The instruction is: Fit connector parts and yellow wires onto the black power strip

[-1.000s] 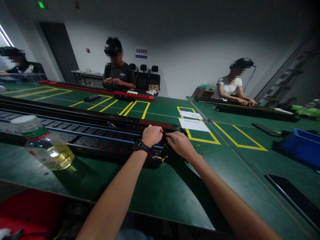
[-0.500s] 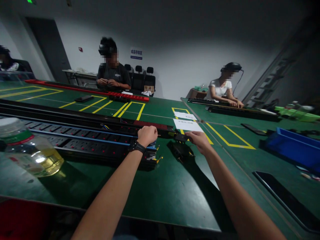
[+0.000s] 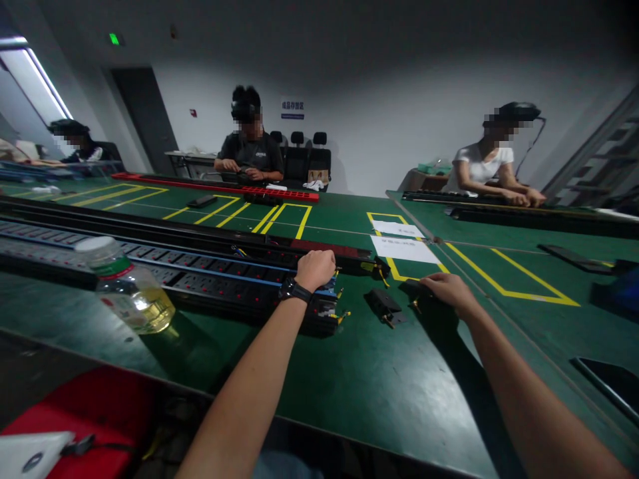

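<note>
My left hand (image 3: 315, 269), with a black watch on the wrist, rests over the right ends of the long black socket strips (image 3: 200, 289). Its fingers are curled in; what they grip is hidden. My right hand (image 3: 448, 291) is to the right of the strips, pinching a small black end piece (image 3: 411, 289) just above the table; a bit of yellow wire shows below it. Other black end pieces (image 3: 384, 305) lie on the table between my hands. Yellow wires (image 3: 382, 271) stick out of the far strip's bare end.
A bottle of yellow liquid (image 3: 144, 299) stands in front of the strips at left. White paper sheets (image 3: 404, 249) lie beyond my hands. Phones (image 3: 612, 382) and a blue bin (image 3: 626, 289) are at right. Across the green table (image 3: 349, 379), people (image 3: 254, 150) work on other strips.
My right hand has moved right, away from the far strip's end, with the black end piece. The wires at that end now show. My left hand stays at the strips; the view has swung left.
</note>
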The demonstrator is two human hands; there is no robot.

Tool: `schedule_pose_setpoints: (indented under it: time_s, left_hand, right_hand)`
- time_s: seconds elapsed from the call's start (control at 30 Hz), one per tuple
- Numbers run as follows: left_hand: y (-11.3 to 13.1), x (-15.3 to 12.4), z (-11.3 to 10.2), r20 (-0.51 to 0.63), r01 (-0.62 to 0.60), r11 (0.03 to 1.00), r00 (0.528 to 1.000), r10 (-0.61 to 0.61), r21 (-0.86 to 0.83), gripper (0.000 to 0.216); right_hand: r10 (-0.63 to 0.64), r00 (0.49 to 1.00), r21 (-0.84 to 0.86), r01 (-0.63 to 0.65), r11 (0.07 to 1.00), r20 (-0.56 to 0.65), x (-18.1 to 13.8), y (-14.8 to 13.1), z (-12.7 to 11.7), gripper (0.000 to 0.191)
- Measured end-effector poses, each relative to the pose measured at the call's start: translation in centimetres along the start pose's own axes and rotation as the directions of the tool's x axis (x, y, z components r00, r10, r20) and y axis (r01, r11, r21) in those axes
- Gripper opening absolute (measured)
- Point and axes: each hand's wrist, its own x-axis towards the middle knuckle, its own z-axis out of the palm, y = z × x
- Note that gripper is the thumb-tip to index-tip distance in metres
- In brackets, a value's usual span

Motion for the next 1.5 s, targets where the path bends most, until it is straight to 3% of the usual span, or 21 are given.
schedule_pose_setpoints:
  time_s: [0.17, 0.33, 0.47, 0.53, 0.63, 0.73, 0.9, 1.0, 1.1, 1.23, 1.37, 1.5]
  left_hand:
    - [0.2, -0.2, 0.2, -0.001, -0.067, 0.996, 0.998, 0.068, 0.059, 0.034]
    - [0.0, 0.1, 0.4, -0.002, -0.010, 1.000, 1.000, 0.010, 0.005, 0.025]
    - [-0.1, 0.5, 0.7, -0.019, 0.009, 1.000, 1.000, -0.009, 0.004, 0.025]
    - [-0.1, 0.6, 0.8, -0.028, -0.002, 0.999, 1.000, 0.003, 0.038, 0.027]
    - [0.0, 0.7, 0.7, -0.025, -0.002, 0.998, 1.000, 0.003, 0.058, 0.027]
    - [0.0, 0.7, 0.4, -0.017, 0.040, 0.999, 0.999, -0.039, 0.023, 0.027]
    - [0.2, 0.5, -0.1, -0.059, 0.092, 0.995, 0.994, -0.094, -0.032, 0.026]
    - [0.4, 0.3, -0.3, -0.142, 0.079, 0.995, 0.986, -0.086, -0.054, 0.026]
    - [0.7, 0.2, -0.8, -0.214, -0.013, 0.998, 0.977, 0.000, -0.057, 0.024]
    - [2.2, -0.5, -1.6, -0.154, -0.293, 0.956, 0.944, 0.293, 0.021, 0.019]
    - [5.3, -2.1, -1.0, -0.045, -0.518, 0.847, 0.849, 0.526, 0.121, 0.019]
    - [8.3, -3.9, 1.2, 0.034, -0.656, 0.743, 0.752, 0.658, 0.131, 0.014]
  right_hand:
    - [-0.064, 0.997, -0.236, 0.051, 0.970, -0.044, 0.2, -0.4, 0.8, 0.024]
    - [-0.167, 0.983, -0.347, 0.133, 0.928, -0.070, -0.5, -0.4, 1.3, 0.030]
    - [-0.094, 0.990, -0.434, 0.037, 0.900, -0.110, -1.6, -1.0, 1.3, 0.037]
    - [-0.116, 0.979, -0.464, 0.025, 0.886, -0.170, -2.0, -1.6, 1.4, 0.038]
    - [-0.369, 0.914, -0.421, 0.272, 0.865, -0.168, -2.2, -2.9, 2.0, 0.038]
    - [-0.572, 0.819, -0.288, 0.538, 0.792, -0.046, -2.3, -4.2, 3.1, 0.039]
    - [-0.508, 0.862, -0.193, 0.498, 0.845, 0.001, -2.5, -5.1, 4.0, 0.041]
    - [-0.534, 0.845, -0.163, 0.530, 0.832, 0.022, -2.9, -5.1, 4.0, 0.037]
    - [-0.568, 0.823, -0.231, 0.555, 0.799, 0.015, -3.3, -5.3, 4.1, 0.036]
    - [-0.551, 0.833, -0.405, 0.520, 0.752, 0.047, -3.9, -6.0, 4.0, 0.035]
    - [-0.444, 0.896, -0.561, 0.379, 0.736, 0.024, -4.1, -6.0, 3.4, 0.042]
    - [-0.429, 0.903, -0.605, 0.332, 0.724, -0.018, -3.9, -5.5, 3.3, 0.043]
